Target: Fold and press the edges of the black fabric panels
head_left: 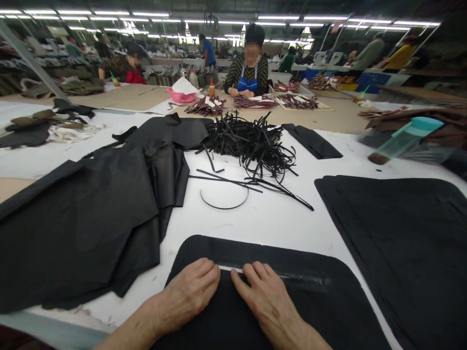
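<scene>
A black leather-like panel [328, 301] with rounded corners lies on the white table directly before me. A long narrow slot crosses it near the far edge, with a white strip [228, 268] showing between my hands and a shiny band to the right. My left hand [195, 287] is closed, its curled fingers pinching the panel along the slot. Just beside it, my right hand [264, 291] bends its fingers down onto the slot's edge, with the thumb toward my left hand. The fingertips of both hands are partly hidden against the material.
Large black sheets [73, 218] are heaped at left, and a stack of black panels [397, 233] lies at right. Beyond are a tangled pile of black strips [248, 141], a folded black piece [314, 141] and a teal-lidded bottle [408, 138]. A co-worker [251, 68] sits across the table.
</scene>
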### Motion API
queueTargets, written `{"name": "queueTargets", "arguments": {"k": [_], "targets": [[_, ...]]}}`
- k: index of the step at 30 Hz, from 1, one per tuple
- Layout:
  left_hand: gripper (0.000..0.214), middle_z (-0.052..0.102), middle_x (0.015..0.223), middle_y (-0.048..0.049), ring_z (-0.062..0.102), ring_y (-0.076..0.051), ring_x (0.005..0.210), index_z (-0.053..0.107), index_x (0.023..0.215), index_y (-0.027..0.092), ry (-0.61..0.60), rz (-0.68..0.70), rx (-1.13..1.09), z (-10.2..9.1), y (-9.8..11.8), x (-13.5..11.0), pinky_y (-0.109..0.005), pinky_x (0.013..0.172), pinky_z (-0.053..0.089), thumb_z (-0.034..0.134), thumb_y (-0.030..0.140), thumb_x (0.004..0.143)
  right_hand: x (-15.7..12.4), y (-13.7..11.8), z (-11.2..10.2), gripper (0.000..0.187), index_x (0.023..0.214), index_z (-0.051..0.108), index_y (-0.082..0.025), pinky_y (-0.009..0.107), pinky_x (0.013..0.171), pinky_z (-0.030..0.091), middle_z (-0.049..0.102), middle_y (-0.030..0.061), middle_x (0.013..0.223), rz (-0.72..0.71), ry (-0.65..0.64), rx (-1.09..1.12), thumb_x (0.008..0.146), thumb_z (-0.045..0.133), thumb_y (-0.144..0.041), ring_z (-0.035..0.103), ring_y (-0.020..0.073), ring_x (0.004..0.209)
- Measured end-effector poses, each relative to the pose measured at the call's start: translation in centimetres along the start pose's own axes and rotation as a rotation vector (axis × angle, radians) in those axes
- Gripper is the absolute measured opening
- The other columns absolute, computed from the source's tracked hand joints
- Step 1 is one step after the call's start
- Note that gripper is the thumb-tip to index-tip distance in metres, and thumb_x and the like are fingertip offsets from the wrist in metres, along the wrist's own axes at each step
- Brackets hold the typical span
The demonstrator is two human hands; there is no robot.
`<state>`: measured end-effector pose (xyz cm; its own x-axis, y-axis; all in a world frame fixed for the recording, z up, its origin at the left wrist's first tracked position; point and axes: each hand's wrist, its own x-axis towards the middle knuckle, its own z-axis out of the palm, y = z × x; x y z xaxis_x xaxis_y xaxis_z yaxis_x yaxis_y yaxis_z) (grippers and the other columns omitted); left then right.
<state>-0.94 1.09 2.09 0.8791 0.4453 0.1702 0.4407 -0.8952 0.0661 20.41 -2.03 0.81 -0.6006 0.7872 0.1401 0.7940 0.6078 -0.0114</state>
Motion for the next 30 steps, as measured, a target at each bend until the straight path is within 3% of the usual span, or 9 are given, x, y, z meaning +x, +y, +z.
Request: {"name": "queueTargets", "arguments": {"k": [9, 16, 19, 23, 30], "targets": [[0.028, 0.062, 0.094, -0.0088, 0.057, -0.019, 0.092, 0.056, 0.107, 0.013, -0.009, -0.103, -0.079, -0.9, -1.1, -1.6, -0.032, 0.082, 0.051, 0.035, 0.006, 0.09, 0.2, -0.1, 0.3, 0.048, 0.122, 0.047, -0.025, 0.035, 0.067, 0.035, 0.056, 0.0031, 0.09, -0.031, 0.007, -0.026, 0.077, 0.061, -0.014, 0.046, 0.0209, 0.076], [0.029, 0.061, 0.095, -0.0074, 0.057, -0.017, 0.086, 0.061, 0.092, 0.016, 0.136, -0.424, -0.212, -1.2, -1.3, -2.0, -0.031, 0.076, 0.053, 0.035, 0.003, 0.086, 0.5, -0.3, -0.1, 0.05, 0.121, 0.047, -0.024, 0.036, 0.068, 0.034, 0.056, 0.0036, 0.091, -0.019, 0.01, -0.022, 0.075, 0.06, -0.013, 0.046, 0.0216, 0.076], [0.035, 0.061, 0.103, -0.0095, 0.055, -0.019, 0.097, 0.057, 0.107, 0.013, 0.145, -0.353, -0.173, -1.4, 0.0, -1.7, -0.033, 0.085, 0.051, 0.034, 0.002, 0.084, 0.4, -0.3, 0.1, 0.049, 0.122, 0.047, -0.024, 0.036, 0.068, 0.034, 0.055, 0.0037, 0.091, -0.015, -0.006, -0.034, 0.076, 0.059, -0.012, 0.046, 0.0217, 0.077], [0.043, 0.061, 0.112, -0.0107, 0.053, -0.021, 0.106, 0.048, 0.121, 0.009, 0.025, -0.195, -0.1, -0.6, 1.4, -1.2, -0.033, 0.094, 0.047, 0.038, 0.001, 0.08, 0.4, -0.3, 0.3, 0.049, 0.122, 0.047, -0.024, 0.036, 0.068, 0.035, 0.056, 0.0029, 0.09, -0.006, -0.012, -0.019, 0.077, 0.061, -0.015, 0.047, 0.0214, 0.077], [0.04, 0.062, 0.109, -0.011, 0.055, -0.019, 0.104, 0.051, 0.116, 0.009, -0.032, -0.244, -0.107, -0.2, 1.2, -0.8, -0.031, 0.092, 0.048, 0.041, 0.0, 0.079, 0.2, -0.4, 0.2, 0.048, 0.119, 0.049, -0.025, 0.036, 0.067, 0.036, 0.057, 0.0036, 0.091, 0.006, -0.005, -0.05, 0.075, 0.064, -0.014, 0.048, 0.0217, 0.077]]}}
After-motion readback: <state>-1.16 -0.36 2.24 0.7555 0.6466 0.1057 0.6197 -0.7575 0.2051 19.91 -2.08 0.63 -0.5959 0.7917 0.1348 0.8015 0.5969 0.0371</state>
